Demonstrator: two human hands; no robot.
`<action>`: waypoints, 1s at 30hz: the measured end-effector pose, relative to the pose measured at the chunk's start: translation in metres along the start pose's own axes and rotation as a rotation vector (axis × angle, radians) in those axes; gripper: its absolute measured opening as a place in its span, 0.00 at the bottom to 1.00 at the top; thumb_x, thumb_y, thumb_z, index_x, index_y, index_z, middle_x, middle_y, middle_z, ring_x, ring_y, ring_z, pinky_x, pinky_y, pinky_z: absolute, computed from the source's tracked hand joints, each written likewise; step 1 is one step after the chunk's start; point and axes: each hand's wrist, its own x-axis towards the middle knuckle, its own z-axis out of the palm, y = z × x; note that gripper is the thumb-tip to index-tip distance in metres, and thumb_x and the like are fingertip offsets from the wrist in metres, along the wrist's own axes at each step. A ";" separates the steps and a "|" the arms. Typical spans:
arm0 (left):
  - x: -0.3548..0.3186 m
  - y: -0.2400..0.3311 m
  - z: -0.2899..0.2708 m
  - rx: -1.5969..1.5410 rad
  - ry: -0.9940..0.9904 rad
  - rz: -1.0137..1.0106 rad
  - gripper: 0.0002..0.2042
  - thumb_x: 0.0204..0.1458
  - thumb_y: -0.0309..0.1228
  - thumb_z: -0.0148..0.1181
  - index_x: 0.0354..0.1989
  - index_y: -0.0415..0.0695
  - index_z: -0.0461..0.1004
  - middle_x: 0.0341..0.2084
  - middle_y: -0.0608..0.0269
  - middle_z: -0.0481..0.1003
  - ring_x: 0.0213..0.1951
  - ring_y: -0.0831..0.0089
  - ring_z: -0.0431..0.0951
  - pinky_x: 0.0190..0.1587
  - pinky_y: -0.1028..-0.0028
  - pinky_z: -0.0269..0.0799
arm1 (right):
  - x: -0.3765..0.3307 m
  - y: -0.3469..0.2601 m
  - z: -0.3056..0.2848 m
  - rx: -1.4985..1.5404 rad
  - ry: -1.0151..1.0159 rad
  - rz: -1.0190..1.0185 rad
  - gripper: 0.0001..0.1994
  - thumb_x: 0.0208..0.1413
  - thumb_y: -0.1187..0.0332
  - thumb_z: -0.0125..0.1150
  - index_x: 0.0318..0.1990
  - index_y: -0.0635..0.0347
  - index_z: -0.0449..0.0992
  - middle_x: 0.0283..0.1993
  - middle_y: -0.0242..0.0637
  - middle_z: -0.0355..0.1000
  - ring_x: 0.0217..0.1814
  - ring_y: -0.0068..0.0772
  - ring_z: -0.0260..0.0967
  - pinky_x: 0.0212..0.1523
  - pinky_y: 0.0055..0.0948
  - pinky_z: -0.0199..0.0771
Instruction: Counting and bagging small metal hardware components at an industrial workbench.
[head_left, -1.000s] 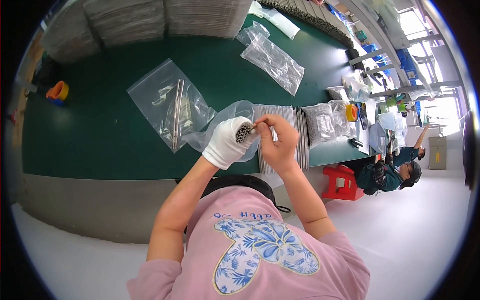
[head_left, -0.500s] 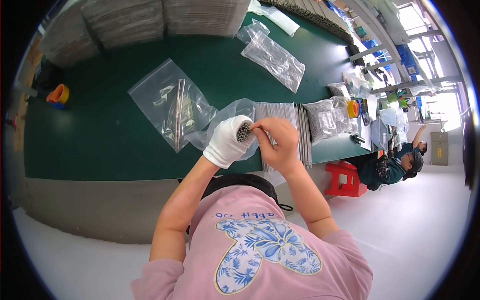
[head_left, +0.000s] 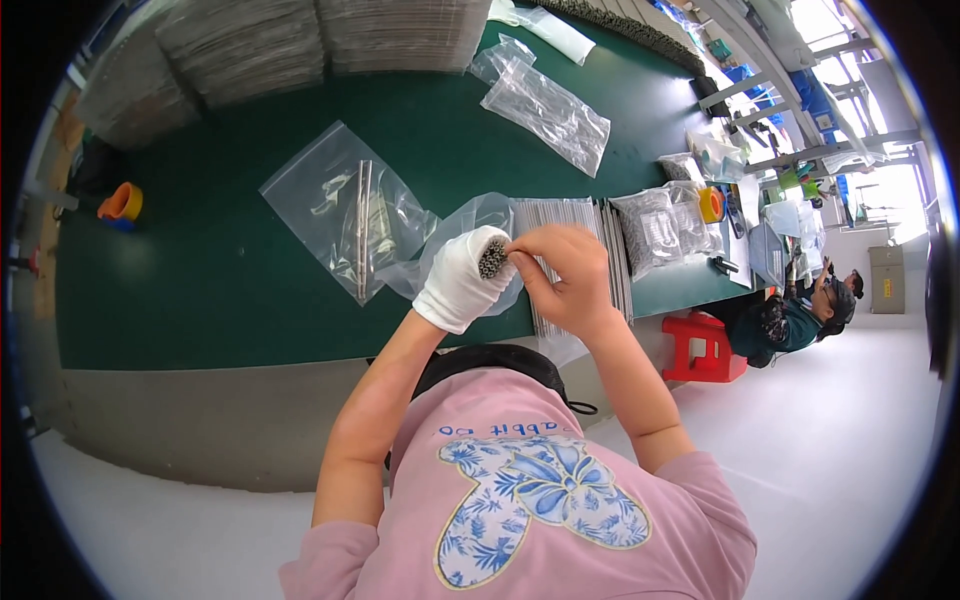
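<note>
In its white glove, my left hand (head_left: 448, 288) is wrapped round a bundle of thin metal tubes (head_left: 493, 258), whose open ends point up toward me. My bare right hand (head_left: 575, 280) meets the bundle's right edge with thumb and forefinger pinched together; whatever sits between those fingertips is too small to make out. Beneath both hands lies a see-through plastic bag (head_left: 478, 212). Many long thin rods (head_left: 552, 213) lie side by side behind and under my right hand. Left of my gloved hand, a flat zip bag (head_left: 320, 185) has a few slim rods (head_left: 363, 235) on or in it.
Wrapped stacks (head_left: 400, 35) line the green table's (head_left: 220, 270) back left. Empty plastic bags (head_left: 550, 115) lie farther back. At right are filled bags (head_left: 660, 230) and a tape roll (head_left: 711, 205); another tape roll (head_left: 122, 205) is far left. Co-workers (head_left: 800, 318) sit beyond a red stool (head_left: 703, 348).
My right fingertips have shifted slightly at the bundle's edge, and that hand is a little blurred. The left hand keeps its grip. The whole view has shifted slightly.
</note>
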 end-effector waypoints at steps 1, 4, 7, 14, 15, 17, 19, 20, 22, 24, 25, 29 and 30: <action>0.000 0.001 0.000 0.017 0.007 0.011 0.09 0.39 0.25 0.61 0.30 0.44 0.68 0.22 0.55 0.71 0.26 0.55 0.72 0.27 0.67 0.68 | 0.000 0.000 0.000 -0.060 -0.008 -0.037 0.05 0.38 0.79 0.58 0.25 0.61 0.73 0.24 0.36 0.71 0.25 0.36 0.67 0.27 0.28 0.64; 0.001 0.002 0.000 0.029 0.005 0.017 0.09 0.39 0.25 0.61 0.29 0.43 0.68 0.22 0.55 0.71 0.26 0.54 0.72 0.28 0.67 0.68 | -0.001 0.001 0.002 -0.123 -0.007 -0.086 0.05 0.39 0.79 0.58 0.25 0.60 0.72 0.25 0.36 0.71 0.24 0.37 0.67 0.27 0.29 0.64; 0.001 0.008 -0.001 -0.027 -0.006 -0.055 0.10 0.39 0.25 0.62 0.30 0.43 0.69 0.22 0.57 0.71 0.25 0.60 0.72 0.29 0.71 0.68 | -0.005 0.003 0.004 -0.134 0.001 -0.069 0.04 0.39 0.79 0.57 0.26 0.60 0.72 0.25 0.36 0.71 0.24 0.38 0.67 0.26 0.30 0.63; 0.006 0.024 -0.023 -0.157 -0.262 -0.186 0.11 0.37 0.22 0.63 0.31 0.41 0.70 0.25 0.62 0.69 0.27 0.74 0.69 0.32 0.78 0.66 | -0.022 0.006 0.003 -0.106 0.035 -0.022 0.05 0.41 0.76 0.57 0.28 0.58 0.69 0.25 0.34 0.70 0.24 0.38 0.66 0.25 0.31 0.64; 0.005 0.024 -0.024 -0.151 -0.275 -0.184 0.11 0.37 0.22 0.63 0.31 0.41 0.70 0.25 0.62 0.69 0.27 0.74 0.69 0.32 0.78 0.66 | -0.023 0.006 0.003 -0.105 0.048 -0.016 0.05 0.41 0.76 0.57 0.28 0.58 0.69 0.25 0.34 0.70 0.24 0.38 0.66 0.25 0.31 0.64; 0.004 0.020 -0.026 -0.222 -0.267 -0.184 0.10 0.38 0.21 0.62 0.30 0.41 0.70 0.25 0.63 0.69 0.27 0.75 0.69 0.32 0.78 0.66 | -0.026 0.006 0.004 -0.073 0.086 -0.005 0.05 0.42 0.77 0.56 0.28 0.59 0.69 0.25 0.34 0.69 0.23 0.38 0.65 0.25 0.31 0.64; 0.004 0.020 -0.026 -0.219 -0.257 -0.185 0.09 0.38 0.20 0.61 0.29 0.40 0.70 0.25 0.63 0.69 0.27 0.76 0.69 0.33 0.78 0.66 | -0.027 0.004 0.004 -0.084 0.087 0.033 0.05 0.42 0.77 0.56 0.28 0.59 0.69 0.24 0.34 0.69 0.23 0.39 0.65 0.24 0.31 0.63; 0.004 0.020 -0.026 -0.222 -0.233 -0.186 0.09 0.38 0.19 0.61 0.29 0.40 0.70 0.25 0.64 0.69 0.28 0.76 0.69 0.33 0.78 0.66 | -0.028 0.003 0.005 -0.095 0.075 0.063 0.05 0.42 0.77 0.56 0.28 0.59 0.69 0.24 0.34 0.69 0.22 0.39 0.65 0.24 0.31 0.63; 0.007 0.021 -0.026 -0.229 -0.243 -0.199 0.08 0.38 0.19 0.60 0.28 0.40 0.70 0.25 0.64 0.69 0.27 0.76 0.69 0.33 0.78 0.66 | -0.030 0.006 0.006 -0.092 0.102 0.096 0.05 0.42 0.77 0.56 0.28 0.59 0.69 0.23 0.34 0.68 0.22 0.39 0.64 0.24 0.32 0.63; 0.009 0.022 -0.025 -0.236 -0.254 -0.213 0.08 0.39 0.18 0.60 0.27 0.40 0.70 0.24 0.64 0.69 0.27 0.77 0.69 0.33 0.78 0.66 | -0.030 0.007 0.006 -0.088 0.130 0.131 0.04 0.42 0.77 0.56 0.28 0.58 0.70 0.23 0.34 0.68 0.22 0.39 0.64 0.24 0.32 0.63; 0.010 0.021 -0.025 -0.234 -0.258 -0.240 0.07 0.39 0.17 0.59 0.27 0.40 0.69 0.24 0.64 0.69 0.27 0.77 0.69 0.33 0.78 0.66 | -0.028 0.006 0.005 -0.083 0.140 0.123 0.04 0.42 0.76 0.57 0.27 0.58 0.70 0.23 0.34 0.68 0.22 0.39 0.64 0.23 0.32 0.63; 0.010 0.017 -0.023 -0.241 -0.256 -0.277 0.07 0.39 0.17 0.59 0.26 0.40 0.69 0.23 0.65 0.69 0.26 0.77 0.69 0.32 0.78 0.66 | -0.028 0.012 0.007 -0.015 0.228 0.067 0.04 0.43 0.77 0.56 0.27 0.58 0.70 0.23 0.34 0.68 0.22 0.38 0.65 0.23 0.31 0.64; 0.009 0.013 -0.022 -0.235 -0.279 -0.274 0.07 0.39 0.17 0.59 0.26 0.40 0.69 0.23 0.65 0.69 0.26 0.77 0.69 0.32 0.78 0.66 | -0.024 0.011 0.004 -0.018 0.248 0.078 0.04 0.43 0.77 0.56 0.27 0.58 0.70 0.23 0.34 0.68 0.22 0.38 0.65 0.23 0.31 0.64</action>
